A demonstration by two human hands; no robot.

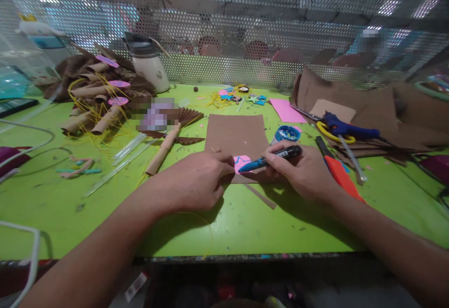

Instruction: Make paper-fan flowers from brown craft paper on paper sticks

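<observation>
My right hand [293,170] is closed around a marker [283,155] with a blue tip end and a black barrel. The marker's tip rests at a small pink paper piece [242,162] that bears blue lines. With bent fingers, my left hand [198,177] holds the left side of that piece down, and the fingers hide part of it. Under the piece lies a square sheet of brown paper [235,132] on the green table. Just beyond my right hand stands an open blue-rimmed pot [286,134].
Rolled brown paper pieces with yellow strings [96,95] lie at left, before a grey jug [149,62]. A paper fan figure [164,149] lies nearer. A blue glue gun [345,125], an orange-handled tool [342,177] and brown sheets [372,107] lie at right. A perforated metal screen [224,32] stands behind.
</observation>
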